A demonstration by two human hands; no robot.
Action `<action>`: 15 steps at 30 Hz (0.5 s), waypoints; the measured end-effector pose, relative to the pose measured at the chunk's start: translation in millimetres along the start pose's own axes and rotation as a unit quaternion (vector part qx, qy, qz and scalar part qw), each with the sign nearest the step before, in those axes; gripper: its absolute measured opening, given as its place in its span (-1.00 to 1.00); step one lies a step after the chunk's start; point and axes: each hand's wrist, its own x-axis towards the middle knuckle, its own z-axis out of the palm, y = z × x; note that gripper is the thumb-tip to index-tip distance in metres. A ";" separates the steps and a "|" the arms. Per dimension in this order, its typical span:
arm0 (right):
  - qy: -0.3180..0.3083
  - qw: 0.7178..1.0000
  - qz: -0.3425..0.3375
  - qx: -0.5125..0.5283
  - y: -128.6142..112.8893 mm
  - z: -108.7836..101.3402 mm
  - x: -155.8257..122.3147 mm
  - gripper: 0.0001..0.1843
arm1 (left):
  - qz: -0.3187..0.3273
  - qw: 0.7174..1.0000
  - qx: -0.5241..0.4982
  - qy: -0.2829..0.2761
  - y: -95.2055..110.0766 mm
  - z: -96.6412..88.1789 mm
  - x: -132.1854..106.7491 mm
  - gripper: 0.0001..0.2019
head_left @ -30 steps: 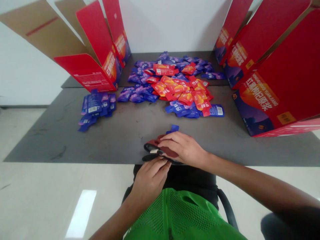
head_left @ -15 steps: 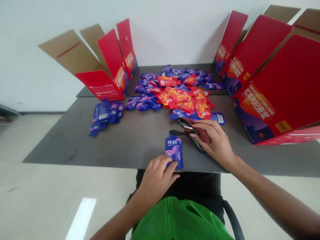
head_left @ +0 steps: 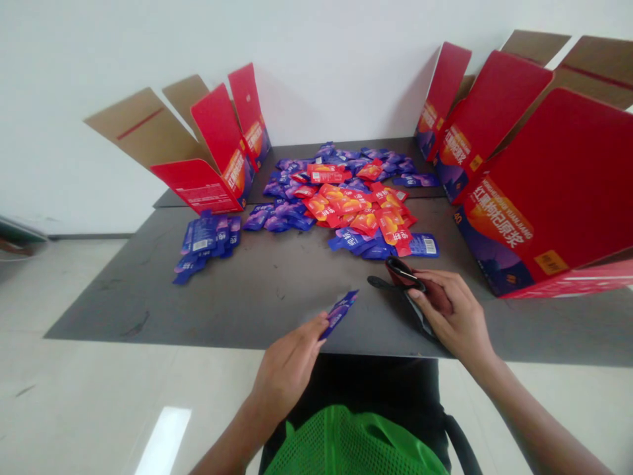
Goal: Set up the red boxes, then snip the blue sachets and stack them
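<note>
My left hand [head_left: 289, 363] pinches a blue-purple sachet [head_left: 341, 311] between thumb and fingers. Tilted almost edge-on, the sachet is over the table's front part. To the right, my right hand [head_left: 457, 316] grips a small black pouch [head_left: 438, 291] with a brownish-red inside and a black strap. The pouch's mouth gapes toward the left, and whether anything lies inside cannot be seen. Beyond both hands lies a heap of red-orange sachets [head_left: 349, 204] and blue-purple sachets [head_left: 284, 214]. A smaller pile of blue-purple sachets [head_left: 210, 237] is at the left.
Open red cartons stand at both sides of the grey table [head_left: 257, 284]: a left carton [head_left: 190, 185] with raised flaps, and a large right carton [head_left: 554, 198] near my right hand. A white wall [head_left: 341, 72] rises behind. My lap and green mesh garment [head_left: 346, 442] are below the front edge.
My left hand has picked up the sachet that lay flat on the table and tilted it. My right hand with the pouch has shifted right and nearer to me. The view has tipped slightly upward.
</note>
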 end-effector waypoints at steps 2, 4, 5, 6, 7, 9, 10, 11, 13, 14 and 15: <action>0.000 1.000 0.009 -0.001 0.0 0.1 0.8 -0.68 | -0.127 0.991 -0.030 0.045 0.3 -2.7 7.4 -0.78; 0.007 1.000 0.018 0.003 0.1 0.2 1.3 -0.68 | -0.244 0.965 -0.073 0.067 1.1 -2.8 15.4 -0.83; 0.009 1.000 0.020 0.005 0.2 0.2 1.2 -0.69 | -0.288 0.951 -0.097 0.065 1.3 -2.0 19.0 -0.80; 0.012 1.000 0.021 0.008 0.3 0.2 1.2 -0.70 | -0.322 0.938 -0.119 0.055 1.2 -0.6 22.0 -0.77; 0.014 1.000 0.022 0.009 0.5 0.3 1.0 -0.71 | -0.348 0.927 -0.137 0.039 0.7 1.1 24.2 -0.75; 0.015 1.000 0.021 0.009 1.0 0.4 0.7 -0.72 | -0.380 0.912 -0.153 0.007 -1.0 4.9 26.4 -0.71; 0.015 1.000 0.021 0.008 1.3 0.5 0.6 -0.72 | -0.390 0.908 -0.152 -0.007 -2.0 6.7 26.6 -0.70; 0.013 1.000 0.021 0.006 1.7 0.6 0.5 -0.72 | -0.396 0.906 -0.146 -0.021 -2.7 8.1 26.6 -0.70; 0.007 1.000 0.022 0.004 2.3 0.8 0.4 -0.70 | -0.405 0.904 -0.123 -0.060 -3.4 9.2 27.0 -0.69; 0.003 1.000 0.021 0.003 2.5 0.9 0.3 -0.70 | -0.408 0.903 -0.102 -0.085 -3.2 8.8 28.0 -0.69; -0.001 1.000 0.020 0.002 2.6 1.1 0.2 -0.69 | -0.408 0.903 -0.073 -0.112 -2.7 7.9 29.6 -0.68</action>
